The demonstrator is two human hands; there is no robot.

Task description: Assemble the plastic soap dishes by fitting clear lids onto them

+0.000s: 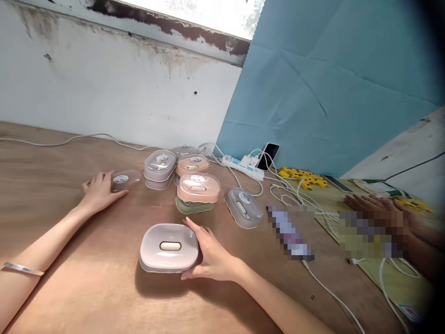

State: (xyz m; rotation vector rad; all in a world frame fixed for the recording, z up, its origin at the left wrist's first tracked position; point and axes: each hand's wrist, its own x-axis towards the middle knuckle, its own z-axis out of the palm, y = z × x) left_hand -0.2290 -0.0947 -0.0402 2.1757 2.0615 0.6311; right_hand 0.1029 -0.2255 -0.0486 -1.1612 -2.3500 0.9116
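My right hand (212, 253) grips the right end of a pale mauve soap box (169, 259), thumb at the near side and fingers at the far side. The box has rounded corners and a cream oval inset on top. It appears slightly raised above the table, with a shadow below it. At the left, my left hand (99, 191) spans the end of a clear plastic lid (131, 177) with a round white sticker, low at the tabletop. Its thumb and fingers lie along opposite edges of the lid.
Behind stand a stacked mauve box (160, 169), peach boxes (198, 185), one above a green box (194, 205), and a grey box (244, 208). Farther right are a power strip (243, 168), tangled white cables, phones (269, 155), yellow pieces (302, 177) and another person's hands (378, 211).
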